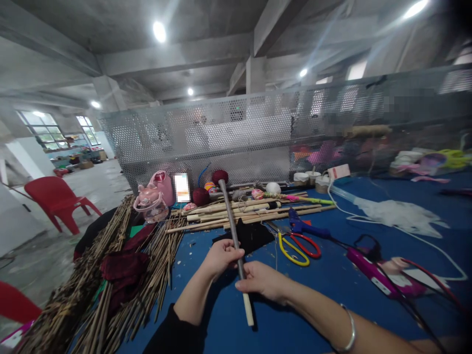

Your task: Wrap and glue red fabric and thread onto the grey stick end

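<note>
A long thin stick (230,221), grey along most of its length and pale at the near end, is held upright over the blue table (324,275). My left hand (221,256) is closed round its middle. Just below, my right hand (262,280) is closed on the same stick. A black cloth (254,235) lies on the table behind my hands. Yellow and red scissors (297,246) rest to the right of it.
Bundles of thin twigs (110,280) with dark red cloth cover the table's left side. Pale wooden sticks (254,210), yarn balls, a pink bottle (157,194) and a blue glue gun (306,227) lie further back. A perforated metal screen (258,137) backs the table. Red chair (59,199) at left.
</note>
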`<state>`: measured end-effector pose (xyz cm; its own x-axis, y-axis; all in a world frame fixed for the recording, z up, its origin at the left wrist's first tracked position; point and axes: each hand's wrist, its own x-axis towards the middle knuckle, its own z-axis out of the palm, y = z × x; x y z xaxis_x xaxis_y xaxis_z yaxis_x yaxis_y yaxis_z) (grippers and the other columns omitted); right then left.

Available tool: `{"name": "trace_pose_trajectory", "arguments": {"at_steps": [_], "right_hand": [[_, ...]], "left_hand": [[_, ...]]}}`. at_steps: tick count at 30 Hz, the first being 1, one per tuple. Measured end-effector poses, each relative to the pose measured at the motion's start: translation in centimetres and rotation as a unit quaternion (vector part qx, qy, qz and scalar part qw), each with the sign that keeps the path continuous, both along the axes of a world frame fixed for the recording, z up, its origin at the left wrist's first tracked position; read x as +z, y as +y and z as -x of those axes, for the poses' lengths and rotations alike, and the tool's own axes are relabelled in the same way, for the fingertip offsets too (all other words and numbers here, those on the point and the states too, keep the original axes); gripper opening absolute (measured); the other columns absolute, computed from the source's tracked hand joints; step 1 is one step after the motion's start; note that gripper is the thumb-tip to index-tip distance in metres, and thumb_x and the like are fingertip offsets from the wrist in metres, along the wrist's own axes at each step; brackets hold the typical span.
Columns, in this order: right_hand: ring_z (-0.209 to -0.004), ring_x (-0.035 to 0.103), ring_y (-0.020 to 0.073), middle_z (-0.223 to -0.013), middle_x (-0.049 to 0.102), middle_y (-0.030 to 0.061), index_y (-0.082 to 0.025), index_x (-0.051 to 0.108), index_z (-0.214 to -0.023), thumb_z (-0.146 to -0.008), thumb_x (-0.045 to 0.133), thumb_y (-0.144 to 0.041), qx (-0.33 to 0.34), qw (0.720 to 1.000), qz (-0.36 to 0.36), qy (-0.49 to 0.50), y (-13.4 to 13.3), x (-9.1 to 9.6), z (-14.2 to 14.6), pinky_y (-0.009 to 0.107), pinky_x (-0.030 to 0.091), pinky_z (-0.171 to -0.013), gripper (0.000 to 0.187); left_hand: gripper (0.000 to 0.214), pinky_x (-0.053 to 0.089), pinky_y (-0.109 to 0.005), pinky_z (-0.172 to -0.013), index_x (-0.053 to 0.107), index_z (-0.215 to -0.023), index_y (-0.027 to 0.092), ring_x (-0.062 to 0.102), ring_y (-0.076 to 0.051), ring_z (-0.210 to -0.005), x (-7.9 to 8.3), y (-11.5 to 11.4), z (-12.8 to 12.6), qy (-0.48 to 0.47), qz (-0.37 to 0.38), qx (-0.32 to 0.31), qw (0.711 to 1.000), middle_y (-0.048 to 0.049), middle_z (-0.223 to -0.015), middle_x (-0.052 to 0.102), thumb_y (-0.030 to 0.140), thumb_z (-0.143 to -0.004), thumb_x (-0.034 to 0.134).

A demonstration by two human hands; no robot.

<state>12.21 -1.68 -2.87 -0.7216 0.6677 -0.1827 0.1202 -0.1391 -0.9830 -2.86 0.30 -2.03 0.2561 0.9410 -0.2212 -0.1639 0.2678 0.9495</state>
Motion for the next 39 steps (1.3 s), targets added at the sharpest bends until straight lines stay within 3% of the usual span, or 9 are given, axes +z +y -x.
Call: {"name": "trace_pose_trajectory", "arguments": {"at_steps": [3, 7, 10, 15, 23, 25, 30, 36, 39], "right_hand": [[-0.048, 0.020, 0.0035, -0.051, 0.027, -0.0089, -0.016, 0.038, -0.059, -0.064, 0.070, -0.038, 0.010, 1.000, -0.012, 0.004, 0.1, 0.2, -0.2, 0.022, 0.012, -0.043, 0.039], [-0.038, 0.020, 0.0032, -0.050, 0.032, -0.0097, -0.015, 0.050, -0.075, -0.069, 0.064, -0.039, 0.078, 0.996, 0.047, 0.011, 0.3, 1.0, -1.0, 0.022, 0.010, -0.037, 0.028], [-0.036, 0.019, 0.0028, -0.049, 0.032, -0.0101, -0.015, 0.047, -0.072, -0.067, 0.066, -0.038, 0.071, 0.996, 0.058, 0.006, 0.2, 1.0, -0.9, 0.022, 0.008, -0.036, 0.029], [-0.047, 0.019, 0.0025, -0.051, 0.028, -0.0095, -0.016, 0.034, -0.058, -0.061, 0.072, -0.037, 0.022, 1.000, 0.009, 0.017, 0.0, 0.2, 0.1, 0.020, 0.011, -0.042, 0.043], [-0.035, 0.020, 0.0030, -0.049, 0.033, -0.0098, -0.016, 0.046, -0.071, -0.068, 0.061, -0.027, 0.085, 0.994, 0.070, -0.012, 0.3, 0.9, -0.9, 0.022, 0.008, -0.033, 0.018], [-0.034, 0.020, 0.0023, -0.046, 0.033, -0.0105, -0.015, 0.047, -0.069, -0.066, 0.061, -0.026, 0.065, 0.996, 0.062, -0.011, 0.2, 1.0, -0.7, 0.021, 0.008, -0.033, 0.018], [-0.033, 0.018, 0.0005, -0.042, 0.030, -0.0120, -0.015, 0.045, -0.063, -0.061, 0.067, -0.028, 0.020, 0.998, 0.053, -0.014, 0.0, 1.0, -0.2, 0.020, 0.007, -0.033, 0.026], [-0.031, 0.017, 0.0029, -0.042, 0.031, -0.0118, -0.014, 0.054, -0.076, -0.068, 0.064, -0.034, 0.058, 0.994, 0.090, -0.013, 0.6, 0.7, -1.0, 0.021, 0.008, -0.029, 0.024], [-0.031, 0.017, 0.0029, -0.040, 0.030, -0.0117, -0.015, 0.051, -0.069, -0.068, 0.064, -0.034, 0.053, 0.995, 0.080, -0.020, 0.6, 0.7, -0.9, 0.021, 0.008, -0.029, 0.023]], "left_hand": [[0.047, 0.043, -0.018, -0.049, 0.054, -0.096, 0.012, 0.061, -0.012, -0.058, 0.3, 0.0, 0.3, -0.016, 0.008, -0.019, 1.000, -0.0045, -0.070, 0.064, 0.028, -0.058, 0.075], [0.048, 0.045, -0.020, -0.052, 0.051, -0.103, 0.013, 0.064, -0.015, -0.070, 0.7, -0.2, 0.5, -0.030, 0.021, -0.035, 0.999, -0.0100, -0.085, 0.066, 0.024, -0.061, 0.071], [0.044, 0.044, -0.019, -0.049, 0.051, -0.101, 0.013, 0.062, -0.013, -0.064, 0.5, -0.2, 0.4, -0.014, 0.023, -0.023, 0.999, -0.0063, -0.076, 0.065, 0.026, -0.063, 0.071], [0.041, 0.041, -0.018, -0.044, 0.054, -0.088, 0.011, 0.053, -0.007, -0.046, 0.1, 0.0, 0.4, 0.021, 0.017, 0.011, 1.000, 0.0039, -0.054, 0.054, 0.025, -0.056, 0.076], [0.047, 0.044, -0.019, -0.050, 0.049, -0.098, 0.013, 0.064, -0.016, -0.072, 0.6, -0.2, 0.3, 0.004, 0.040, -0.020, 0.999, -0.0097, -0.085, 0.066, 0.026, -0.059, 0.072], [0.046, 0.043, -0.019, -0.048, 0.051, -0.097, 0.014, 0.062, -0.014, -0.065, 0.5, -0.3, 0.3, 0.018, 0.033, -0.015, 0.999, -0.0063, -0.078, 0.066, 0.028, -0.059, 0.073], [0.036, 0.036, -0.017, -0.040, 0.055, -0.071, 0.011, 0.045, -0.004, -0.036, 0.2, -0.2, 0.6, 0.056, 0.007, -0.009, 0.998, 0.0035, -0.049, 0.054, 0.031, -0.052, 0.078], [0.033, 0.044, -0.019, -0.051, 0.057, -0.081, 0.011, 0.058, -0.010, -0.056, 0.8, -0.4, 0.2, 0.017, 0.000, -0.034, 0.999, -0.0046, -0.070, 0.063, 0.029, -0.058, 0.073], [0.037, 0.045, -0.020, -0.053, 0.053, -0.092, 0.014, 0.060, -0.012, -0.064, 0.9, -0.6, -0.2, 0.006, -0.002, -0.021, 1.000, -0.0048, -0.077, 0.063, 0.028, -0.063, 0.070]]}}
